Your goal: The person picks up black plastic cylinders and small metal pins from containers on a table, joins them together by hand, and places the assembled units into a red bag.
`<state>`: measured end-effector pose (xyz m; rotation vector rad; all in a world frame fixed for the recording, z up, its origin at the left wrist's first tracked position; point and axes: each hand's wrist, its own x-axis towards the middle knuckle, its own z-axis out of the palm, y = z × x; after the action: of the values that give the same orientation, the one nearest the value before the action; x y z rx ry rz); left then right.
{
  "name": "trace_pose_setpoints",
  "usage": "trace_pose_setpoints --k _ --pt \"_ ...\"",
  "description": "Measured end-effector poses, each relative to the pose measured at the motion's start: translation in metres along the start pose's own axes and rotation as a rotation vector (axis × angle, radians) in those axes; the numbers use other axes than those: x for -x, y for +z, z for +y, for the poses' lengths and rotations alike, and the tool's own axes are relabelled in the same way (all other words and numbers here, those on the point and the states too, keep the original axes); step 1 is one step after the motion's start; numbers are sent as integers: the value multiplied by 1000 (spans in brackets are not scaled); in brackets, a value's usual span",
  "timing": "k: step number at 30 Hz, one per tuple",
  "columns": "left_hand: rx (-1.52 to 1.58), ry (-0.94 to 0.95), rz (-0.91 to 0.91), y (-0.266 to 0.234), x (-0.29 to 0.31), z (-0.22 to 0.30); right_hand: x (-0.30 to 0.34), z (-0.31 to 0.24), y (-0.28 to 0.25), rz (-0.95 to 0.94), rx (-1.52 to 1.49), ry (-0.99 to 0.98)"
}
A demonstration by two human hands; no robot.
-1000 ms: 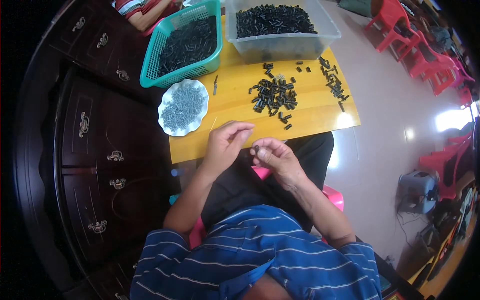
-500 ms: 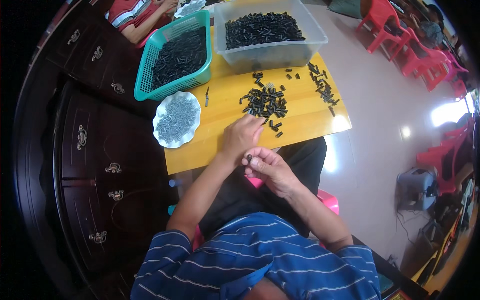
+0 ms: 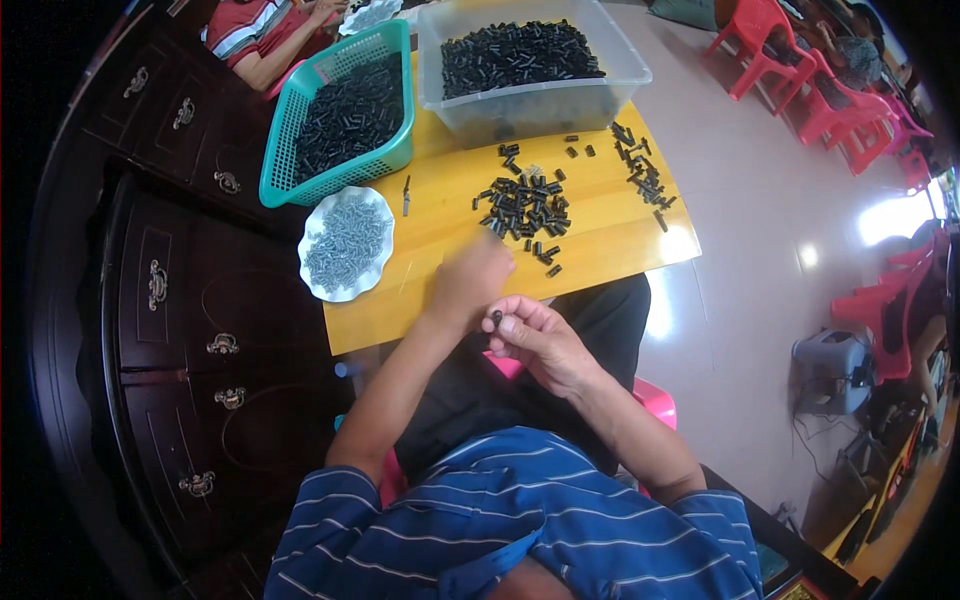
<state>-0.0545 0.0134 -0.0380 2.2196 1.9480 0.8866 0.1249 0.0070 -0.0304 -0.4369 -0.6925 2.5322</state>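
Note:
Between thumb and fingertips, my right hand (image 3: 540,338) pinches a small black cylindrical piece (image 3: 497,317) above my lap. My left hand (image 3: 472,272) is over the near part of the yellow table (image 3: 430,240), smeared by motion, so its fingers and anything in them cannot be made out. Just beyond it lies a loose pile of short black tube-like pieces (image 3: 528,205). Left of my left hand, a white wavy-rimmed plate (image 3: 385,268) carries many small, clear-looking pieces (image 3: 345,240). A thin, dark tool-like object (image 3: 407,196) rests on the table beside the plate.
At the far left stands a green perforated basket (image 3: 350,172) of black pieces, next to a translucent bin (image 3: 545,107) of more. Scattered black pieces (image 3: 642,170) lie along the right edge. Dark drawers (image 3: 170,270) flank the left. Another person's arm (image 3: 270,68) shows beyond the basket.
My left hand has drawn back slightly from the black pile toward me and is now blurred. My right hand keeps its pinch in nearly the same place.

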Motion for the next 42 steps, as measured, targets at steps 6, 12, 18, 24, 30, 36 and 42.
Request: trace_pose_setpoints --k 6,12,18,24,30,36,42 --pt "442 -217 132 -29 12 9 0 1 -2 33 -12 -1" --pt "1063 -479 65 -51 28 11 0 3 -2 86 -19 30" --pt "1096 -491 9 -57 34 25 -1 5 -2 104 71 5" --pt "863 -282 63 -50 41 43 -2 8 0 68 146 -66" --pt "619 -218 119 -52 38 50 -1 8 1 58 135 -53" --pt "537 -198 161 -51 38 50 -1 8 3 72 107 -60" --pt "491 -185 139 -56 38 50 -1 11 1 99 129 -88"
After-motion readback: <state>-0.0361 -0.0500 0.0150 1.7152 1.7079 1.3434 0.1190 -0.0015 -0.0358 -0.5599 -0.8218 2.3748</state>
